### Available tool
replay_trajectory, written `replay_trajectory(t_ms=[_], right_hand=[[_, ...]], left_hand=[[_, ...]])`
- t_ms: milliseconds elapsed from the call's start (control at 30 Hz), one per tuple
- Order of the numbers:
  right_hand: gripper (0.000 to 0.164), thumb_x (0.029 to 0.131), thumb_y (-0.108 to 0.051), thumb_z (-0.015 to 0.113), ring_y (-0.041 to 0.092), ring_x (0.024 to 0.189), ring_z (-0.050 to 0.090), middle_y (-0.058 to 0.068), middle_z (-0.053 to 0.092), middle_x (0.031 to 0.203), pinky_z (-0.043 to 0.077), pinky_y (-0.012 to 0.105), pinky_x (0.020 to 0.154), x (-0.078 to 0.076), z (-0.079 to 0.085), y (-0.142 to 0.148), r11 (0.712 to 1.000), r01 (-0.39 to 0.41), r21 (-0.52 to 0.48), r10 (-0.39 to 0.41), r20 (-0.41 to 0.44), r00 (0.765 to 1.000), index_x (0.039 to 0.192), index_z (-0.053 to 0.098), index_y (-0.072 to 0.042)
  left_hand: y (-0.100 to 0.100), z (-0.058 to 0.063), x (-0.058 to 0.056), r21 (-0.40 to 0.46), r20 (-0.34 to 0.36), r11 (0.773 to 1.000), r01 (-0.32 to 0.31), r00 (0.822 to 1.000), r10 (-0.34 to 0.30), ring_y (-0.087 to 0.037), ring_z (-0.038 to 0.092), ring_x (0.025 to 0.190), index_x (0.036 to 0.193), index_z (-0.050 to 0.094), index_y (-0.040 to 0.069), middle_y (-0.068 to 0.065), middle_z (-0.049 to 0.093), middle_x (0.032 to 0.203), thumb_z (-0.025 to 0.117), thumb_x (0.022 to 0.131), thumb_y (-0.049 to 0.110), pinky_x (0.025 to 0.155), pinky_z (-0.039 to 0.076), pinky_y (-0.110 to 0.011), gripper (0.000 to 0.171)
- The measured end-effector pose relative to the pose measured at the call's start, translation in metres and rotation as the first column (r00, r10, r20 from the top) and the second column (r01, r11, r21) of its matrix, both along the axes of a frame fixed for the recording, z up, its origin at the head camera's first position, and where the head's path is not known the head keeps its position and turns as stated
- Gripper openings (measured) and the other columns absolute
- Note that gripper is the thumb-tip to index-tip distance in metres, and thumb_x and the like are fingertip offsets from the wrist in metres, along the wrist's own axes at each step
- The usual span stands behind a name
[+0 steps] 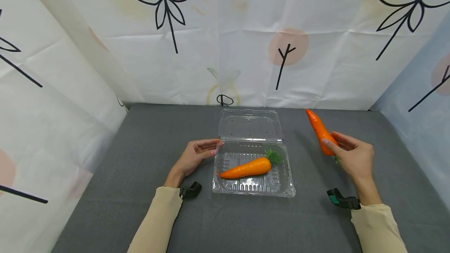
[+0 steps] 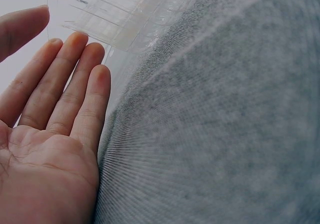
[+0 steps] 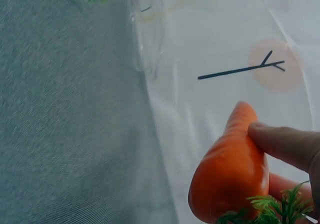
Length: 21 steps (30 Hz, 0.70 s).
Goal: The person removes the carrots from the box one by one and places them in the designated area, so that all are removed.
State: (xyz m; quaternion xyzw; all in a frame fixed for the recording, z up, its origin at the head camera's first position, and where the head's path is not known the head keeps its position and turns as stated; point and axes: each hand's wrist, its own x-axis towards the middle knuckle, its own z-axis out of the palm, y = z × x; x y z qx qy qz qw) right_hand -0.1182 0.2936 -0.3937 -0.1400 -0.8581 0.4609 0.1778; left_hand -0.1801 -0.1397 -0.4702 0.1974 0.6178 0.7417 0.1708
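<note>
Plainly, the left hand [image 1: 191,159] is straight-fingered; the right hand [image 1: 356,158] pinches a carrot [image 1: 318,128] aloft.

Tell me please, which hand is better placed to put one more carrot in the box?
Likely the right hand: it holds a carrot to the right of the open box. The left hand, at the box's left edge, holds no carrot.

Orange carrot [image 3: 230,171] in right hand [image 3: 290,146]

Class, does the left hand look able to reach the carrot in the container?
Likely yes: the left hand is beside the container, the lid is open, and nothing covers the carrot inside.
</note>
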Motion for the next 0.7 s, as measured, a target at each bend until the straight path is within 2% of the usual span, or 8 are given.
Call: replay_trajectory(t_ms=[100, 267, 333, 400, 500, 567, 633, 700], right_hand=[[0.055, 0.076, -0.038, 0.077, -0.009, 0.081, 0.059, 0.017, 0.064, 0.114, 0.048, 0.009, 0.059, -0.007, -0.018, 0.013, 0.996, 0.085, -0.002, -0.085, 0.049, 0.995, 0.119, 0.066, -0.006], [0.062, 0.068, -0.057, 0.075, 0.001, 0.088, 0.058, 0.012, 0.066, 0.113, 0.045, 0.009, 0.057, -0.026, -0.072, 0.050, 0.977, 0.204, 0.062, -0.208, 0.074, 0.975, 0.117, 0.069, -0.018], [0.065, 0.065, -0.062, 0.073, 0.006, 0.093, 0.055, 0.008, 0.067, 0.112, 0.044, 0.013, 0.062, -0.031, -0.088, 0.062, 0.970, 0.228, 0.086, -0.235, 0.087, 0.968, 0.116, 0.069, -0.022], [0.068, 0.064, -0.066, 0.071, 0.013, 0.102, 0.053, 0.008, 0.067, 0.112, 0.042, 0.021, 0.078, -0.033, -0.095, 0.068, 0.967, 0.239, 0.091, -0.248, 0.103, 0.963, 0.116, 0.069, -0.022], [0.065, 0.069, -0.059, 0.073, 0.022, 0.109, 0.049, 0.012, 0.067, 0.111, 0.035, 0.032, 0.084, -0.023, -0.069, 0.050, 0.968, 0.242, 0.070, -0.250, 0.152, 0.956, 0.117, 0.068, -0.014], [0.063, 0.072, -0.054, 0.074, 0.025, 0.110, 0.047, 0.005, 0.071, 0.096, 0.032, 0.033, 0.082, -0.016, -0.051, 0.037, 0.969, 0.241, 0.055, -0.247, 0.181, 0.952, 0.117, 0.068, -0.010], [0.059, 0.074, -0.048, 0.075, 0.025, 0.108, 0.046, 0.000, 0.070, 0.089, 0.032, 0.030, 0.076, -0.009, -0.033, 0.024, 0.969, 0.243, 0.044, -0.247, 0.204, 0.947, 0.117, 0.067, -0.008], [0.060, 0.074, -0.050, 0.074, 0.027, 0.108, 0.044, 0.000, 0.069, 0.090, 0.031, 0.031, 0.074, -0.009, -0.035, 0.024, 0.971, 0.234, 0.048, -0.239, 0.206, 0.949, 0.116, 0.067, -0.007]], left_hand=[[0.000, 0.000, 0.000, 0.003, 0.009, 1.000, -0.005, 1.000, 0.005, -0.029, 0.053, 0.119, 0.130, 0.052, -0.005, -0.021, 0.056, 0.127, 0.064, 0.088, 0.003, 0.098, 0.043, -0.032, 0.044], [0.000, 0.000, 0.000, 0.006, 0.010, 1.000, -0.005, 1.000, 0.005, -0.029, 0.052, 0.120, 0.130, 0.052, -0.005, -0.022, 0.055, 0.127, 0.064, 0.088, 0.002, 0.098, 0.043, -0.032, 0.044], [0.000, 0.000, 0.000, 0.005, 0.008, 1.000, -0.004, 1.000, 0.004, -0.029, 0.052, 0.120, 0.130, 0.052, -0.005, -0.022, 0.055, 0.127, 0.064, 0.088, 0.002, 0.098, 0.043, -0.032, 0.044], [0.000, 0.000, 0.000, 0.003, 0.007, 1.000, -0.004, 1.000, 0.004, -0.029, 0.052, 0.120, 0.129, 0.052, -0.005, -0.021, 0.055, 0.127, 0.064, 0.088, 0.002, 0.098, 0.043, -0.032, 0.044], [0.000, 0.000, 0.000, -0.001, 0.008, 1.000, -0.005, 1.000, 0.005, -0.030, 0.052, 0.120, 0.129, 0.053, -0.004, -0.021, 0.056, 0.127, 0.064, 0.087, 0.002, 0.098, 0.043, -0.033, 0.044], [0.000, 0.000, 0.000, 0.001, 0.006, 1.000, -0.004, 1.000, 0.004, -0.030, 0.052, 0.120, 0.129, 0.053, -0.005, -0.022, 0.055, 0.127, 0.064, 0.087, 0.002, 0.098, 0.043, -0.033, 0.044], [0.000, 0.000, 0.000, 0.001, 0.003, 1.000, -0.003, 1.000, 0.003, -0.030, 0.052, 0.120, 0.129, 0.052, -0.006, -0.022, 0.055, 0.127, 0.064, 0.088, 0.002, 0.098, 0.043, -0.033, 0.044], [0.000, 0.000, 0.000, 0.001, 0.001, 1.000, -0.003, 1.000, 0.003, -0.030, 0.052, 0.120, 0.129, 0.052, -0.005, -0.022, 0.055, 0.127, 0.064, 0.087, 0.003, 0.098, 0.043, -0.033, 0.044]])
